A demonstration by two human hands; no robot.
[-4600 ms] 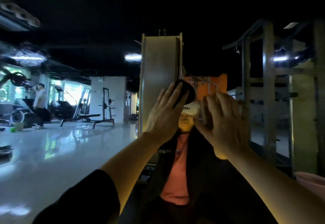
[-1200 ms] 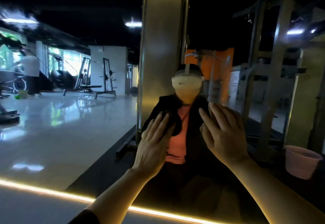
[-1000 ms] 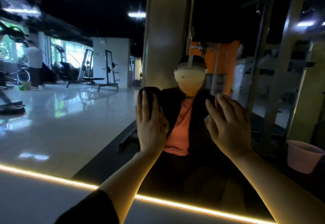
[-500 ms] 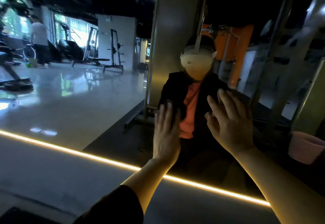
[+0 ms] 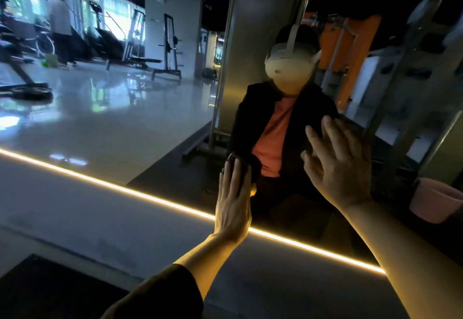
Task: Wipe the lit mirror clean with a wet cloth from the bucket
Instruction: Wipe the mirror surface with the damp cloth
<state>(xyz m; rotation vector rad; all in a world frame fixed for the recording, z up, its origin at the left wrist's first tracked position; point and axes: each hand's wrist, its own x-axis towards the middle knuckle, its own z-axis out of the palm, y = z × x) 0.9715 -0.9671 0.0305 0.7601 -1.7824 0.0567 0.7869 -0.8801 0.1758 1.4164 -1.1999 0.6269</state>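
The large mirror (image 5: 112, 118) fills the view, with a glowing amber light strip (image 5: 150, 196) along its lower edge. My left hand (image 5: 233, 203) lies flat with straight fingers and presses a dark cloth (image 5: 253, 168) against the glass just above the strip. Only a dark edge of the cloth shows past my fingertips. My right hand (image 5: 338, 168) is spread flat on the glass to the right and higher, holding nothing. A pink bucket (image 5: 436, 201) shows at the right edge, seen in the mirror.
Below the strip runs a grey surface (image 5: 125, 231), with a dark mat (image 5: 50, 288) at the bottom left. The glass reflects me, a metal column, gym machines, a shiny floor, and another person (image 5: 59, 18) far off on the left.
My left hand has slid the cloth down the glass from head height to just above the light strip. My right hand followed lower, and the view tilted down.
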